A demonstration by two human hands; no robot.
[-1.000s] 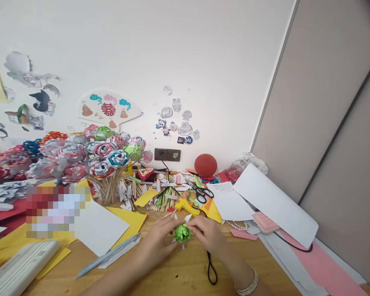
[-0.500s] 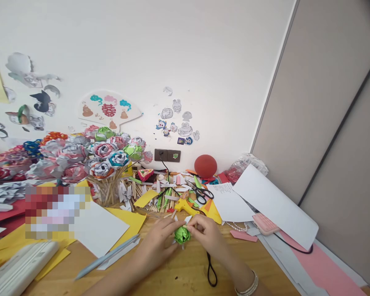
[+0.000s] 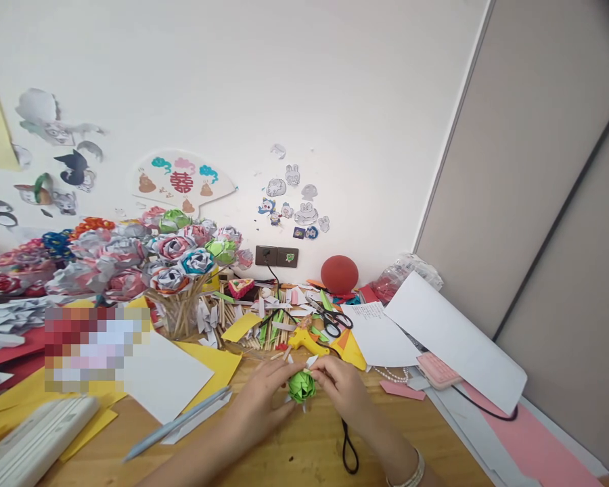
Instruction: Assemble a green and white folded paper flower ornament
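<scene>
A green folded-paper flower [image 3: 301, 386] with pale paper tips is held just above the wooden table, between both hands. My left hand [image 3: 266, 392] is closed around its left side, the fingers over the top and the thumb low. With finger and thumb pinched together, my right hand [image 3: 337, 383] grips the upper right edge of the flower, by a white paper tip. A yellow glue gun [image 3: 307, 341] lies just beyond the hands. Black-handled scissors [image 3: 331, 319] rest behind it.
Paper flowers on sticks stand in a clear container [image 3: 178, 318] at the left. A grey-blue pen-like tool [image 3: 177, 423] lies on white paper. Nearer is a white device [image 3: 40, 439]. Paper scraps and sticks litter the back. A black cord loop [image 3: 350, 450] lies near my right wrist.
The view has shifted very slightly. My right fingers have moved a little at the flower's upper edge; both hands stay on it.
</scene>
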